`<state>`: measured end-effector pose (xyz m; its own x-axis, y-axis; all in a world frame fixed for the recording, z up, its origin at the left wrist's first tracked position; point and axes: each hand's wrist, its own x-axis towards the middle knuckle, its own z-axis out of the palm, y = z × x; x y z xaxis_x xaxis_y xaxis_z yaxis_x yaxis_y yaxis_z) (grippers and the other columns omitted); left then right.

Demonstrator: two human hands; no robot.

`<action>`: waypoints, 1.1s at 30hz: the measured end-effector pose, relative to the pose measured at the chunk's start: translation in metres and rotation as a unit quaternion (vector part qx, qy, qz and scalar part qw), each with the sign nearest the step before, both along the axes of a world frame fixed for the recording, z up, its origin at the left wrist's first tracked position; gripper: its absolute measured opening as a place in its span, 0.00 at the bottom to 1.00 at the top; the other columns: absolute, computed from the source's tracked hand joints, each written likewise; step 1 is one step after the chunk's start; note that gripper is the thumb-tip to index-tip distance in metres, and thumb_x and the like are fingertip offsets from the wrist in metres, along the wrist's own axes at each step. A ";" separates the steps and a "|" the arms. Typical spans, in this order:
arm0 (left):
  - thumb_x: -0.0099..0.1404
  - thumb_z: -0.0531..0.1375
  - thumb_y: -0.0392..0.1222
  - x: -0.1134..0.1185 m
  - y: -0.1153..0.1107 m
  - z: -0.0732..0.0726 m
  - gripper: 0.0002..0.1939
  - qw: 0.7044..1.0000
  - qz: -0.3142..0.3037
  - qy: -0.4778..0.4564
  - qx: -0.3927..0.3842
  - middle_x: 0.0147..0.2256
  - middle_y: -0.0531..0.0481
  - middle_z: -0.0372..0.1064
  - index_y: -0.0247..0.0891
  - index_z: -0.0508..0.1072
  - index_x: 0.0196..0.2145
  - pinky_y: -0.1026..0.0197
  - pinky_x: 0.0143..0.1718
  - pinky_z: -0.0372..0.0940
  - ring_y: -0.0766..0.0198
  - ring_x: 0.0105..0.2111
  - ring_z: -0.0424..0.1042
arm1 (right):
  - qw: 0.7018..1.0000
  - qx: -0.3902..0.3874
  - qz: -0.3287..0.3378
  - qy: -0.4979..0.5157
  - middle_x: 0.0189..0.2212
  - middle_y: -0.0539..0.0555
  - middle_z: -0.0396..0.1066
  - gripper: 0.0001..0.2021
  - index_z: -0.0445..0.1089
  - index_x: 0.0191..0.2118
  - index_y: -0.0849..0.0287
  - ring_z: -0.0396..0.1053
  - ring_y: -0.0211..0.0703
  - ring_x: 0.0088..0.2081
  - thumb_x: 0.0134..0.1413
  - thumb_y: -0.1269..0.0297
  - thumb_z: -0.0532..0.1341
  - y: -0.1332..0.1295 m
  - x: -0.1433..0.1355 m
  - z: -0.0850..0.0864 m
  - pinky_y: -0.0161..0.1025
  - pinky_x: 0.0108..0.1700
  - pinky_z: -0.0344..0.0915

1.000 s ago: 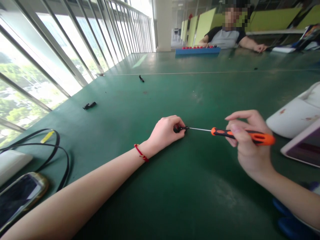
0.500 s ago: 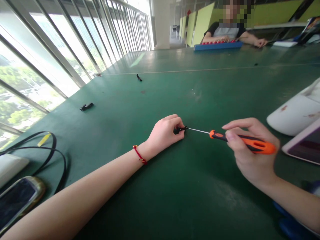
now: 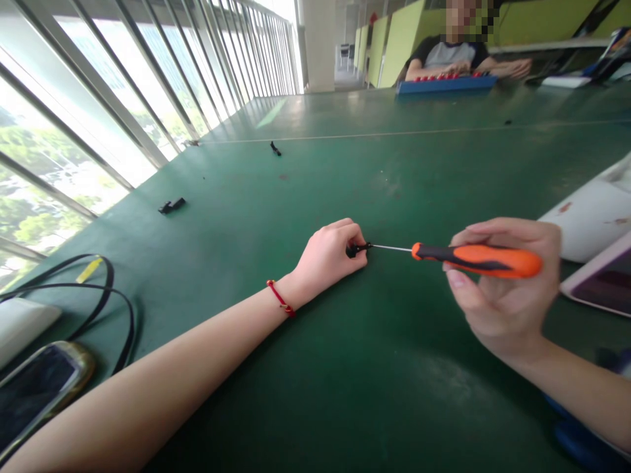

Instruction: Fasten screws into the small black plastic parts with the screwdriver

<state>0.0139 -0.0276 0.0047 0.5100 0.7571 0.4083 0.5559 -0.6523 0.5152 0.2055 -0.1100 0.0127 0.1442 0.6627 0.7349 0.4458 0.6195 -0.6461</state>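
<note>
My left hand [image 3: 332,255], with a red cord on its wrist, rests on the green table [image 3: 305,355] and pinches a small black part [image 3: 355,249]. A screwdriver [image 3: 486,259] with an orange and black handle lies almost level, its thin metal shaft pointing left. The shaft's tip meets the black part at my left fingertips. Around the screwdriver's handle are the fingers of my right hand [image 3: 513,295], with the thumb below it.
Two more black pieces [image 3: 172,205] [image 3: 275,149] lie further off. A phone [image 3: 44,387] and black cable [image 3: 131,315] are at left, a white object [image 3: 591,217] at right. Across the table a person sits behind a blue tray [image 3: 446,86].
My right fingers have shifted around the handle, and the screwdriver has turned about its axis and become more level. My left hand keeps its pinch. The person's hand across the table has moved.
</note>
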 end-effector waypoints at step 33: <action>0.52 0.59 0.33 0.000 0.003 0.000 0.02 1.000 0.011 -0.014 -0.011 0.30 0.51 0.70 0.34 0.71 0.27 0.65 0.31 0.64 0.67 0.29 0.68 | 0.997 0.006 0.029 -0.066 0.27 0.50 0.63 0.18 0.66 0.45 0.53 0.64 0.40 0.26 0.44 0.68 0.63 0.000 0.004 -0.002 0.41 0.28 0.63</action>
